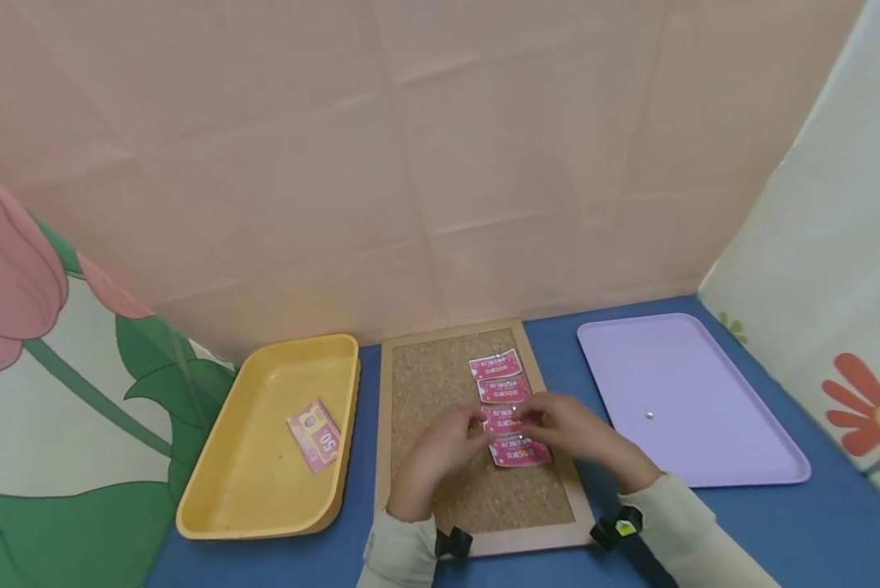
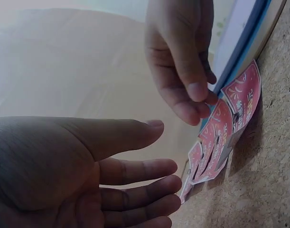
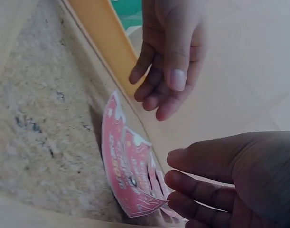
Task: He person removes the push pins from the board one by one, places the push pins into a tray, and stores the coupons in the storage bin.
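Note:
Several pink paper coupons point(image 1: 520, 454) printed with 50 run in an overlapping column down the right part of a framed cork board point(image 1: 513, 508). Small shiny pins show on some of them; in the right wrist view the nearest coupon point(image 3: 117, 159) curls up from the cork. My left hand point(image 1: 445, 445) hovers at the column's left edge, fingers loosely extended, nothing between them. From the right, my right hand point(image 1: 575, 429) reaches over the lower coupons, its thumb and fingers slightly bent. Both wrist views show its fingertips apart from the paper and holding nothing visible.
Left of the board stands a yellow tray point(image 1: 241, 457) with pink coupons point(image 1: 316, 435) lying inside. A lilac tray point(image 1: 712, 392) to the right holds one small shiny pin point(image 1: 649, 416). Blue cloth point(image 1: 557, 318) covers the table, with a beige sheet point(image 1: 410, 163) behind.

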A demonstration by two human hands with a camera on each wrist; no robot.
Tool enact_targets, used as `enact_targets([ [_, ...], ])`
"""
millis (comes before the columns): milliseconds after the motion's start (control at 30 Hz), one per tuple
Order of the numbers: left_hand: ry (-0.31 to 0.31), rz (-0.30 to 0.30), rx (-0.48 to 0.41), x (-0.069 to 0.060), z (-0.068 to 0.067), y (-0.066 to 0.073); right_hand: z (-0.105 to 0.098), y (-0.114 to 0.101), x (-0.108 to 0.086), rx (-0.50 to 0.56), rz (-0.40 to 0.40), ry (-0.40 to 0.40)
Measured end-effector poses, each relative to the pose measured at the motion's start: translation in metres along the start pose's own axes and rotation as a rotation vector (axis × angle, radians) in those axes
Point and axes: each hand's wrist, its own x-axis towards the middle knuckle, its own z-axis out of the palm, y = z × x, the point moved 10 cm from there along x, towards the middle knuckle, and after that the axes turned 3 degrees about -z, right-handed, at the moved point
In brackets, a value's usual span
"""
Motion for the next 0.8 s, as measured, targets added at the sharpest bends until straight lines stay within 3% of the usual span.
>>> enact_targets([
  [333, -0.035, 0.035, -0.100, 0.009, 0.007, -0.014, 0.005, 0.014, 0.002, -0.015, 0.048, -0.025],
  [800, -0.110, -0.052, -0.129, 0.013, 0.020, -0.030, 0.016, 0.025, 0.005, -0.019, 0.063, -0.067],
])
